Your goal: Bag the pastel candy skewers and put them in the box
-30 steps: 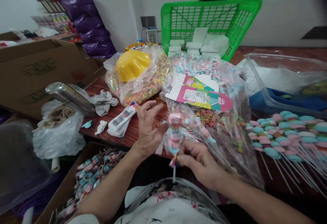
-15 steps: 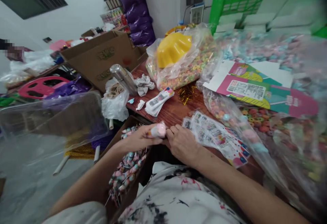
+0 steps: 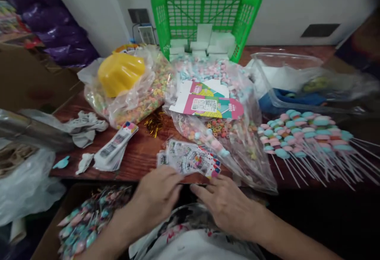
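My left hand (image 3: 157,196) and my right hand (image 3: 227,204) hover low at the table's front edge, close together, above my lap. The left fingertips touch the front edge of a stack of printed clear wrappers (image 3: 190,160), loosely bent, with nothing gripped. The fingers of the right hand lie stretched out towards the left, just below that stack, holding nothing. A cardboard box of wrapped candy sticks (image 3: 89,222) sits below the table at the lower left. Unwrapped pastel marshmallow sticks (image 3: 305,133) lie fanned out on the table at the right.
Clear bags of coloured cereal rings (image 3: 148,97) hold a yellow bowl (image 3: 120,72) and a pink printed card (image 3: 208,105). A green basket (image 3: 204,14) leans on the wall. Barcode labels (image 3: 115,149) and crumpled paper (image 3: 84,127) lie left, a clear tub (image 3: 291,78) right.
The wrapped candy stick that both hands held is gone from them. The hands have moved back from the left to the wrapper stack, and the view has swung back to the table.
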### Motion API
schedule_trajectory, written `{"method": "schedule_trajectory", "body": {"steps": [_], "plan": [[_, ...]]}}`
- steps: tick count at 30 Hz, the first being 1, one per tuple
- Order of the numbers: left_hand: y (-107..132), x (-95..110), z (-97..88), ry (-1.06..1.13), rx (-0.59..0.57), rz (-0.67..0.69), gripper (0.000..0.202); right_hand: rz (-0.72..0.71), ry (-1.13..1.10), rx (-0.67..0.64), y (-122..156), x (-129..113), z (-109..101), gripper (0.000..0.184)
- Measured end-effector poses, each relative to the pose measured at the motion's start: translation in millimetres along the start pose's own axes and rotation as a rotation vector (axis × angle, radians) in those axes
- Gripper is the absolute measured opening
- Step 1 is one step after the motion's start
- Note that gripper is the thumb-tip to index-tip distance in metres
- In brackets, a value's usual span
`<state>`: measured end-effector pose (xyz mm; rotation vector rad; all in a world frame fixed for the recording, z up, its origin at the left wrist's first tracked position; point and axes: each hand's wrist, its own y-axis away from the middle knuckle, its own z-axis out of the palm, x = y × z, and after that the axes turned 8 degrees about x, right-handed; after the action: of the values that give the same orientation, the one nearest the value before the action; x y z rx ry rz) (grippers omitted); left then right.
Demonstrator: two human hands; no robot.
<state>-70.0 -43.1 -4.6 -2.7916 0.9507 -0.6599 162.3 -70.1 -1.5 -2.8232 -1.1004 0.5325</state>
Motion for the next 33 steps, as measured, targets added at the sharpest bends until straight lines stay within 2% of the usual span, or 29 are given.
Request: {"method": "schedule_trajectory", "body": {"steps": [2, 4, 7, 10, 14, 16, 20, 23, 28, 31, 33], "plan": [[-40.0, 28.4, 14.6, -0.089, -0.124, 0.130, 0.029, 0.154, 0.048, 0.119, 23.0, 10.0, -2.8, 0.038], [-60.3, 39.8, 29.5, -0.176, -0.197, 0.167, 0.041, 0.300, 0.113, 0.230, 46.5, 26.2, -10.2, 0.030], [-70.3, 29.7, 44.7, -0.178, -0.211, 0.210, 0.039, 0.479, 0.270, 0.351, 84.8, 57.4, -28.6, 0.026], [-74.5, 13.7, 48.4, -0.176, -0.187, 0.262, 0.030, 0.626, 0.419, 0.503, 118.4, 88.8, -48.8, 0.022], [-77.0, 11.2, 48.1, -0.232, -0.150, 0.313, 0.036, 0.717, 0.673, 0.669, 133.2, 124.3, -73.9, 0.022], [-76.2, 13.3, 51.2, -0.267, -0.123, 0.326, 0.038, 0.788, 0.792, 0.646, 128.4, 138.3, -85.1, 0.024], [-71.6, 9.7, 63.4, -0.310, 0.008, 0.390, 0.040, 0.976, 0.891, 0.355, 112.5, 158.2, -97.0, 0.030], [-69.9, 1.5, 70.6, -0.268, 0.144, 0.433, 0.036, 1.022, 0.901, 0.261, 105.1, 167.1, -95.5, 0.032], [-74.4, -7.3, 72.0, -0.091, 0.352, 0.393, 0.023, 1.056, 0.898, 0.271, 103.7, 171.1, -93.1, 0.022], [-76.4, -7.5, 71.4, -0.056, 0.394, 0.353, 0.018, 1.068, 0.916, 0.341, 107.9, 166.0, -96.7, 0.024], [-75.7, -5.1, 71.3, -0.081, 0.386, 0.332, 0.017, 0.991, 0.908, 0.438, 113.1, 158.5, -100.6, 0.023]]}}
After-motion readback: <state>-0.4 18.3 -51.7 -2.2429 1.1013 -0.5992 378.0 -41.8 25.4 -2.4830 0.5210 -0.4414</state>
